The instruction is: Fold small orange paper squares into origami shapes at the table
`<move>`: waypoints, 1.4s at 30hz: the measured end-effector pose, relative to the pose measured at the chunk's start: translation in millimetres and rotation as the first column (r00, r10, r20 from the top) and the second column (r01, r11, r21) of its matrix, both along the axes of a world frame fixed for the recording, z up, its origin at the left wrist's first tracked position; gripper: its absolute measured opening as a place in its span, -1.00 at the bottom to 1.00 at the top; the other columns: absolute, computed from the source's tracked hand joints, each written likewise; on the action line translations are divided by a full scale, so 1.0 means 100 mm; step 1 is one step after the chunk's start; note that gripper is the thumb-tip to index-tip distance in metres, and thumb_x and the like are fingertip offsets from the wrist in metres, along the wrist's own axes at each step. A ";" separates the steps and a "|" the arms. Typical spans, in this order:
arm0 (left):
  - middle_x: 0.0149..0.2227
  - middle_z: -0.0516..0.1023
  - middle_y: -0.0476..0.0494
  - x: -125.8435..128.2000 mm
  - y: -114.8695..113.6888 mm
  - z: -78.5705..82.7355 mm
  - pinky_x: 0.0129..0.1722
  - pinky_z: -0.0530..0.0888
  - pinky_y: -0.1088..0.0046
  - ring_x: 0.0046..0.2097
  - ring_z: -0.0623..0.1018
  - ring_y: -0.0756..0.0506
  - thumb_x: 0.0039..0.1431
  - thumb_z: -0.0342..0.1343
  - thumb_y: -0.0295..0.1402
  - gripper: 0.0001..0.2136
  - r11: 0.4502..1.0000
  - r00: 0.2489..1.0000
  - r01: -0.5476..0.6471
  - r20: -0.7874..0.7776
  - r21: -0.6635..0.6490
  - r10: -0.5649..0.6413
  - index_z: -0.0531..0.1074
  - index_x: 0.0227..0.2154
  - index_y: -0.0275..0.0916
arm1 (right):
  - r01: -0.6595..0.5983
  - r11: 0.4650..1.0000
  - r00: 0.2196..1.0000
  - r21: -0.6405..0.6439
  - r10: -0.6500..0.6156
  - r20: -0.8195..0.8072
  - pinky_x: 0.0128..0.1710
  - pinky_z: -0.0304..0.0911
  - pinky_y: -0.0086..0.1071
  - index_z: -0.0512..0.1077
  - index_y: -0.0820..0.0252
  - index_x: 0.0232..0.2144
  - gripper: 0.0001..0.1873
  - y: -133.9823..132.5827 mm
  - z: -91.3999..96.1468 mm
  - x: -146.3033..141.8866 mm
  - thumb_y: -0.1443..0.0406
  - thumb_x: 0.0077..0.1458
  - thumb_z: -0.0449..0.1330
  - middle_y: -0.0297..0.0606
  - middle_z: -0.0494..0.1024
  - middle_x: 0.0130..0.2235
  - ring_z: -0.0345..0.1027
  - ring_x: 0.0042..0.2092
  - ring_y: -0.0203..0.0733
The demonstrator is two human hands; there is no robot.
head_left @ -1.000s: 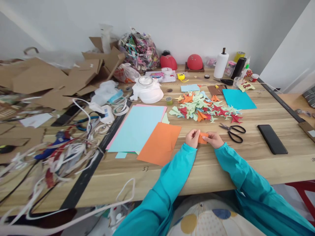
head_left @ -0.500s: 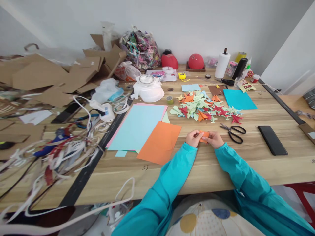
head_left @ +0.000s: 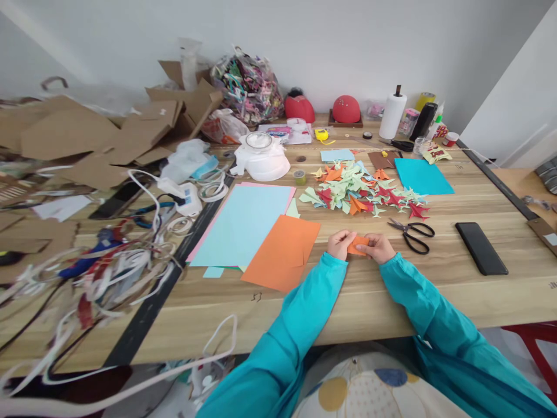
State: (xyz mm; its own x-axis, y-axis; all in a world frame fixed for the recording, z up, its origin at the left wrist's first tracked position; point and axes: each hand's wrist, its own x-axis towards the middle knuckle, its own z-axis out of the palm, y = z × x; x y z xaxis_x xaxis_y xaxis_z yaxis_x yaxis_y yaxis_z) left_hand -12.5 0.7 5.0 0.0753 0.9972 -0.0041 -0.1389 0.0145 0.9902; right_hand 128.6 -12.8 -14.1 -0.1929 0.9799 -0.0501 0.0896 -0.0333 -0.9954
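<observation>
A small piece of orange paper [head_left: 357, 245] is held between my two hands, low over the wooden table. My left hand [head_left: 340, 244] pinches its left side, and my right hand [head_left: 379, 248] grips its right side with thumb and fingers. Whether the paper is folded, I cannot make out. Just beyond my hands lies a heap of folded paper birds [head_left: 354, 186] in green, orange, red and blue. Black-handled scissors [head_left: 415, 235] rest to the right of my right hand. Left of my left hand is a larger orange sheet [head_left: 278, 255], partly covering a light blue sheet [head_left: 243, 223].
A black phone [head_left: 481, 248] lies at the right. Behind the birds is a turquoise sheet [head_left: 424, 176]. Tangled white cords [head_left: 126, 270] and cardboard [head_left: 69, 130] crowd the left side. A white roll [head_left: 393, 116] and red domes [head_left: 346, 109] stand along the wall.
The orange paper now shows more of its face between my hands, as the fingers have shifted on it. Both hands stay in nearly the same place.
</observation>
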 end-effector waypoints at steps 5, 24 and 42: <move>-0.68 0.28 0.05 0.04 0.01 -0.05 -0.59 0.23 0.56 -0.57 0.26 0.08 -0.19 0.17 -0.14 -0.69 1.000 0.999 -0.009 0.043 -0.021 0.010 0.32 -0.71 -0.29 | 0.024 0.999 0.999 -0.024 -0.025 -0.032 -0.80 -0.04 -0.53 0.37 0.24 -0.61 -0.69 0.00 0.05 -0.01 0.14 -0.31 0.34 -0.34 0.46 -0.68 0.09 -0.75 -0.43; -0.69 0.38 0.05 0.07 0.00 -0.14 -0.68 0.28 0.58 -0.69 0.33 0.09 -0.22 0.22 -0.15 -0.70 1.000 0.999 0.028 0.031 -0.009 -0.027 0.36 -0.59 -0.30 | 0.173 0.975 0.950 -0.142 -0.203 -0.238 -0.71 0.18 -0.48 0.37 0.22 -0.54 -0.60 0.06 0.04 -0.03 0.02 -0.30 0.29 -0.37 0.44 -0.64 0.28 -0.65 -0.34; -0.65 0.47 -0.04 0.10 -0.05 -0.14 -0.57 0.38 0.50 -0.62 0.41 0.03 -0.24 0.25 -0.26 -0.77 0.997 0.996 0.068 0.066 -0.024 -0.067 0.42 -0.55 -0.33 | 0.199 0.977 0.955 -0.074 -0.210 -0.209 -0.73 0.12 -0.46 0.34 0.19 -0.58 -0.61 0.05 0.04 -0.05 -0.02 -0.20 0.21 -0.35 0.44 -0.68 0.19 -0.71 -0.36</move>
State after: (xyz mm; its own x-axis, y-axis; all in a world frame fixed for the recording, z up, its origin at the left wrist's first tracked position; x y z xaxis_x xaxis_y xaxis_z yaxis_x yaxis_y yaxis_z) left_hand -2.7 -3.9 -9.1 0.1435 0.9894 -0.0232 -0.2004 0.0520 0.9783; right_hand 123.4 -8.0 -10.0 -0.0005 0.9967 -0.0810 -0.1396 -0.0803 -0.9870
